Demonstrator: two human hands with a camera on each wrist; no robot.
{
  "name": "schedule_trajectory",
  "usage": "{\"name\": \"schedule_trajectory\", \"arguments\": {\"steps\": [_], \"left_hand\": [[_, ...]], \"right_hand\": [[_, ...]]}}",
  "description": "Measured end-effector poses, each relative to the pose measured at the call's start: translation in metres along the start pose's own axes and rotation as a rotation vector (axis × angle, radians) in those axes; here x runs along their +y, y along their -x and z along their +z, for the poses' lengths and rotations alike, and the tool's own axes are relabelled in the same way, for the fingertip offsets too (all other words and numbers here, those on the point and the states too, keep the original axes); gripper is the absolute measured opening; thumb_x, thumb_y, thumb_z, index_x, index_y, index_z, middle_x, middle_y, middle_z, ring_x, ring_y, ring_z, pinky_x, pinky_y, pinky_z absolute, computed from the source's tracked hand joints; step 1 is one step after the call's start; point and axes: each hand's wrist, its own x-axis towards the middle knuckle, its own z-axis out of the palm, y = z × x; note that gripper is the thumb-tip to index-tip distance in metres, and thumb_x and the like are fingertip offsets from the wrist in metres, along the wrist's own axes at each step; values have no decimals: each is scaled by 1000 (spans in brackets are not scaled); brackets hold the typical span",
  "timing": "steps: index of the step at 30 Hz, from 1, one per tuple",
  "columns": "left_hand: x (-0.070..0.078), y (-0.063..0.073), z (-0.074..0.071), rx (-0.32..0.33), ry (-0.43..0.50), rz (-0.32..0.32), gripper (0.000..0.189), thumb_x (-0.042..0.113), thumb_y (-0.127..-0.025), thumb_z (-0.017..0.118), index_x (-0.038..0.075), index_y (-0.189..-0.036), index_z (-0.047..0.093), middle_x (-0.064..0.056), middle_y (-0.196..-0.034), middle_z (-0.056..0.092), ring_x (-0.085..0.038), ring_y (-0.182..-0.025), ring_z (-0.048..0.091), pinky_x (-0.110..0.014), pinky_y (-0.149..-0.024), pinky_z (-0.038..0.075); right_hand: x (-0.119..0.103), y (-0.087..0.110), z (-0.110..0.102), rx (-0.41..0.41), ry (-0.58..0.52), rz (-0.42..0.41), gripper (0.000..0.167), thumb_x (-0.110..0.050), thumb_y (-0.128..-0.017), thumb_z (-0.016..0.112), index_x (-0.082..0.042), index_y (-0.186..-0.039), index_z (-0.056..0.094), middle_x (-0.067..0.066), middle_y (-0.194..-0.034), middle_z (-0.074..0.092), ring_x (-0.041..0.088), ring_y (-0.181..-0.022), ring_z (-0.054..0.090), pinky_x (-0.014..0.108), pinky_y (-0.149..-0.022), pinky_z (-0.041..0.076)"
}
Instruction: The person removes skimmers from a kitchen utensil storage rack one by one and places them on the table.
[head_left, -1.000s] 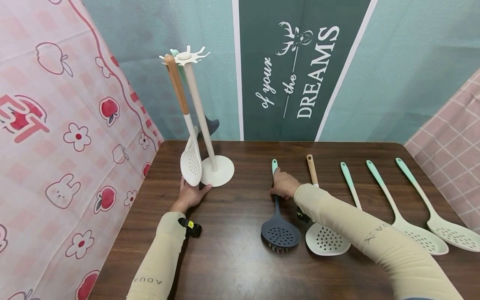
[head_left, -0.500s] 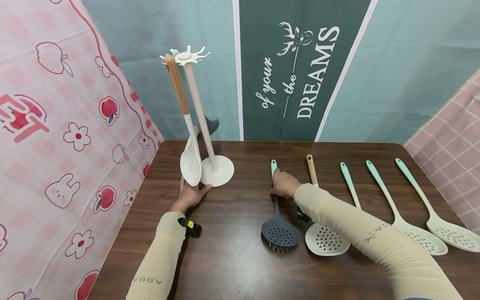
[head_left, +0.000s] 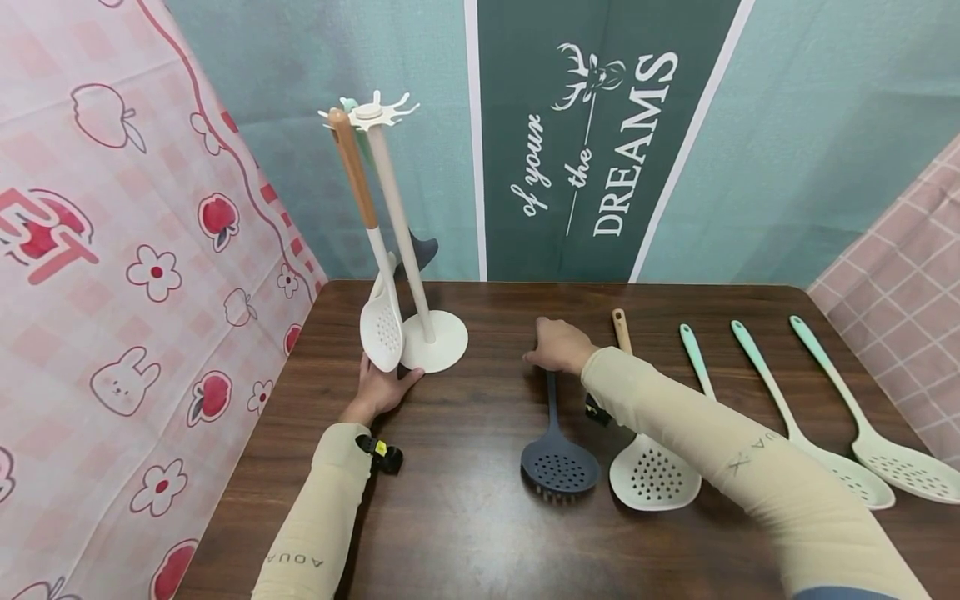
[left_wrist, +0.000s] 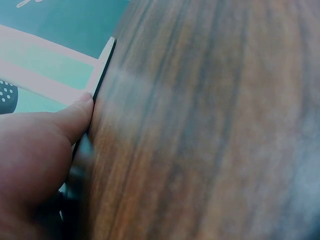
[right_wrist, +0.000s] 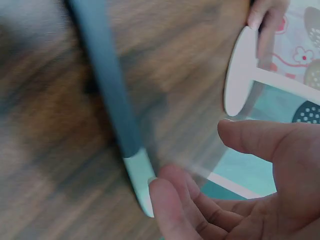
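Observation:
A dark grey skimmer (head_left: 560,467) with a mint handle end (right_wrist: 138,172) lies on the table. My right hand (head_left: 561,344) is over that end; in the right wrist view its fingertips are at the handle and the thumb stands well apart. At the left, my left hand (head_left: 378,390) holds the round base of a white utensil stand (head_left: 398,208) by its front rim. Its thumb (left_wrist: 77,112) meets the rim in the left wrist view; other fingers are mostly hidden. A white slotted spoon (head_left: 382,333) with a wooden handle hangs from the stand above this hand.
Right of the grey skimmer lies a white skimmer (head_left: 654,475) with a wooden handle. Several mint-handled utensils, including a slotted turner (head_left: 911,471), lie farther right, partly under my right sleeve. More utensils hang behind the stand's pole. A teal curtain (head_left: 847,125) closes the back.
My right hand has moved up the grey skimmer's handle, away from the bowl, and now covers the mint end. The skimmer has hardly shifted. My left hand and the stand stay still.

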Motion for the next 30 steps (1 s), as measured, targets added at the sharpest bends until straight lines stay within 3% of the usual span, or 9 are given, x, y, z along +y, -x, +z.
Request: {"name": "schedule_trajectory", "arguments": {"steps": [6, 11, 20, 30], "left_hand": [[-1, 0, 0, 14, 0, 2, 88, 29, -97, 70, -9, -156, 18, -32, -162, 16, -47, -151, 10, -61, -121, 3], [-2, -2, 1, 28, -8, 16, 87, 30, -97, 70, -9, -156, 20, -32, -161, 21, -46, -151, 14, -60, -121, 5], [-3, -2, 2, 24, -6, 7, 85, 30, -97, 70, -9, -155, 22, -32, -161, 21, -46, -151, 13, -58, -121, 4], [-3, -2, 2, 38, -11, 19, 82, 29, -96, 71, -10, -153, 27, -33, -158, 28, -47, -150, 17, -60, -121, 6]], "right_hand": [[-14, -8, -5, 93, -43, -95, 47, -30, -99, 67, 5, -130, 62, 20, -123, 68, 32, -105, 68, 48, -88, 55], [-30, -16, -4, 155, -128, -184, 38, -26, -98, 69, 3, -122, 67, 18, -119, 70, 31, -107, 67, 46, -93, 53], [-62, -41, 18, 108, -227, -298, 43, -23, -98, 69, 2, -133, 63, 17, -131, 66, 31, -123, 62, 43, -104, 49], [-92, -63, 42, 106, -177, -292, 52, -25, -98, 69, 0, -142, 57, 17, -141, 61, 30, -132, 56, 39, -111, 43]]}}
